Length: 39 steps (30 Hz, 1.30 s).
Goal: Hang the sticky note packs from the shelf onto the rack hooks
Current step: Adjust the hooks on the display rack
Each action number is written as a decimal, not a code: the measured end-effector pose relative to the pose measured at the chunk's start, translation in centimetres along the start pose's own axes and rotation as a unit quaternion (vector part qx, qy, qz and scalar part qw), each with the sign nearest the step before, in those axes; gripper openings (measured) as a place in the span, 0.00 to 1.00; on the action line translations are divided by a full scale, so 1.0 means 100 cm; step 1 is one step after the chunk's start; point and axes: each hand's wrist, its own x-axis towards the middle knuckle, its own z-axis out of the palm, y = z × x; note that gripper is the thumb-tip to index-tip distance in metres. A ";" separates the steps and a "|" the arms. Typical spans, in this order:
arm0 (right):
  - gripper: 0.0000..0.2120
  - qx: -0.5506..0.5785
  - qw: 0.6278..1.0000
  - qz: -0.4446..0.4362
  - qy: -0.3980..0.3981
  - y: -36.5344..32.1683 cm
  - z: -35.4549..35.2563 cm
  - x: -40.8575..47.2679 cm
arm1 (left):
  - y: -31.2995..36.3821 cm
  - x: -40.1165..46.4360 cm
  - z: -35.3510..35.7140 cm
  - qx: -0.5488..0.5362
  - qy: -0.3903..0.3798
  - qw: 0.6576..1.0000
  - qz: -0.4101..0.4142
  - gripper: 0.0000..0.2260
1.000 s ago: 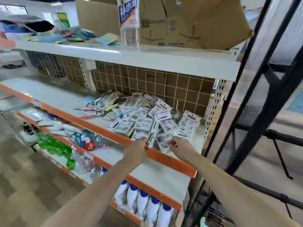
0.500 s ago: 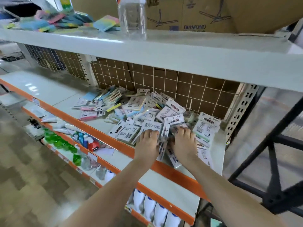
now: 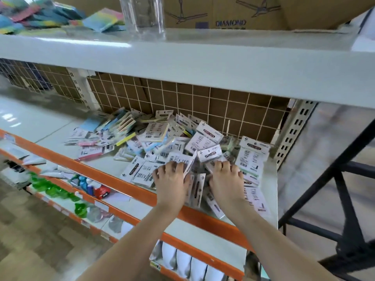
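A loose pile of sticky note packs (image 3: pixel 203 142) with white header cards covers the right end of the middle shelf (image 3: pixel 36 126), in front of a wire grid back panel (image 3: pixel 203 102). My left hand (image 3: pixel 171 181) lies palm down on the near side of the pile, fingers curled over packs. My right hand (image 3: pixel 225 181) is beside it, fingers curled into the packs in the same way. A few packs (image 3: pixel 195 189) stand on edge, squeezed between both hands. The black metal rack (image 3: pixel 345 199) stands to the right of the shelving; no hooks show on it.
The upper shelf holds a clear bottle (image 3: pixel 142 15), a cardboard box (image 3: pixel 223 11) and coloured pads (image 3: pixel 40 15). Orange shelf edges (image 3: pixel 91 169) run diagonally. Lower shelves carry green items (image 3: pixel 54 189), a toy car (image 3: pixel 101 191) and white bottles (image 3: pixel 188 262).
Both hands have moved from the shelf's front edge further into the pile and drawn together. Packs now stand on edge between them. The camera has come closer.
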 end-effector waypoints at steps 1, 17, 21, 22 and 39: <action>0.21 -0.002 1.000 0.001 0.002 0.000 0.001 -0.002 | -0.003 0.002 -0.002 -0.003 0.007 1.000 0.008 0.13; 0.09 0.421 0.890 0.131 0.121 0.004 -0.053 0.000 | -0.030 0.029 -0.055 -0.202 0.104 0.971 0.080 0.06; 0.12 0.568 0.787 0.213 0.112 0.005 -0.061 -0.004 | -0.036 0.031 -0.063 -0.250 0.113 0.959 0.069 0.07; 0.12 0.616 0.744 0.239 0.104 0.005 -0.062 -0.006 | -0.037 0.031 -0.065 -0.259 0.105 0.958 0.062 0.08; 0.03 0.743 0.609 0.254 0.114 0.034 -0.098 -0.088 | 0.011 0.017 -0.095 -0.477 -0.103 0.865 0.118 0.12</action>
